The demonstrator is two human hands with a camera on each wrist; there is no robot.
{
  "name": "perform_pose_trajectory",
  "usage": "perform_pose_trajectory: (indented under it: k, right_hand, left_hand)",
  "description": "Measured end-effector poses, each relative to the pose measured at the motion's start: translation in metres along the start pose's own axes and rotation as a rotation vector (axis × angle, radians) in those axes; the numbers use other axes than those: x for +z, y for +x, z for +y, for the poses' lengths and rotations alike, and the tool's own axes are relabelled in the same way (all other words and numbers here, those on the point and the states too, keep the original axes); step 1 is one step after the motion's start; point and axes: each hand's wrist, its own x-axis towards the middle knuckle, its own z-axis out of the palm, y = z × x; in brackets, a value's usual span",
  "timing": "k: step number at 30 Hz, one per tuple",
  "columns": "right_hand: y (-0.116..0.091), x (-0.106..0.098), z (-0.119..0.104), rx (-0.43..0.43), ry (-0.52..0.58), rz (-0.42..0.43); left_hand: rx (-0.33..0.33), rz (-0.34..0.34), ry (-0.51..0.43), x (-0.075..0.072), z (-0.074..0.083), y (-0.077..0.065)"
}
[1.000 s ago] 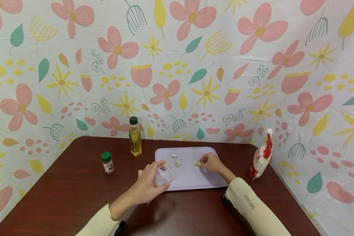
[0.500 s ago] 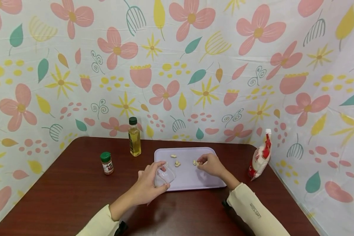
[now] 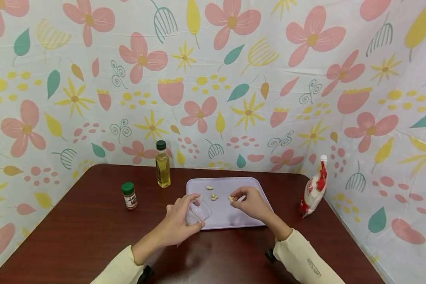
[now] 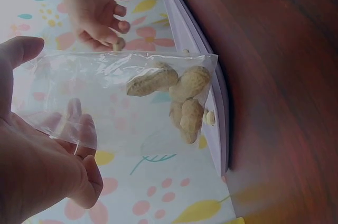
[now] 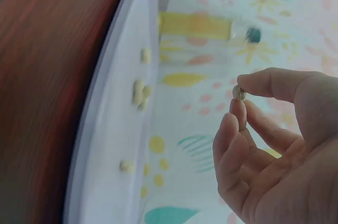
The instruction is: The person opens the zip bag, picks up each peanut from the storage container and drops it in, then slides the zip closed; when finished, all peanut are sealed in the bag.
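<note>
My left hand (image 3: pixel 177 225) grips a clear plastic bag (image 4: pixel 113 123) by its mouth, thumb and fingers spreading it over the tray's left front corner. Several unshelled peanuts (image 4: pixel 191 115) lie at the bag's bottom in the left wrist view. Between thumb and fingertips, my right hand (image 3: pixel 253 204) pinches a peanut (image 5: pixel 239 93), raised above the lilac tray (image 3: pixel 223 221). Other peanuts rest on the tray: one at the back (image 3: pixel 209 187), a small cluster (image 3: pixel 214 196) near the middle, and another peanut (image 5: pixel 125 166) that my right hand hides in the head view.
An oil bottle (image 3: pixel 162 167) stands behind the tray on the left, with a green-lidded spice jar (image 3: pixel 129 196) nearer. A red and white spouted pouch (image 3: pixel 313 191) stands to the right. Dark wooden table (image 3: pixel 74 228) surrounds them; a flowered cloth (image 3: pixel 213 98) hangs behind.
My right hand has lifted a peanut off the tray's right part and moved it slightly left, toward the bag. The left hand and bag have stayed in place.
</note>
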Motion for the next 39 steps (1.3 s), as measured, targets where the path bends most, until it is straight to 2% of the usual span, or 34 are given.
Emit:
perform_pose_trajectory:
  k: [7, 13, 19, 27, 39]
  right_hand:
    - [-0.012, 0.002, -0.032, -0.070, 0.080, -0.005]
    - [-0.021, 0.002, -0.059, -0.088, 0.151, -0.021]
    - [-0.028, 0.007, -0.077, -0.125, 0.152, -0.019]
    - [-0.031, 0.015, -0.091, -0.158, 0.209, -0.039]
    - [-0.025, 0.018, -0.098, -0.203, 0.200, -0.019]
  left_hand:
    - [0.010, 0.012, 0.015, 0.000, -0.002, 0.000]
    - [0.009, 0.012, 0.013, 0.000, -0.003, 0.000]
    - [0.009, 0.009, 0.003, 0.000, -0.004, 0.000]
    - [-0.016, -0.015, -0.025, 0.001, -0.003, -0.002]
    - [-0.014, -0.011, -0.033, 0.001, -0.003, 0.000]
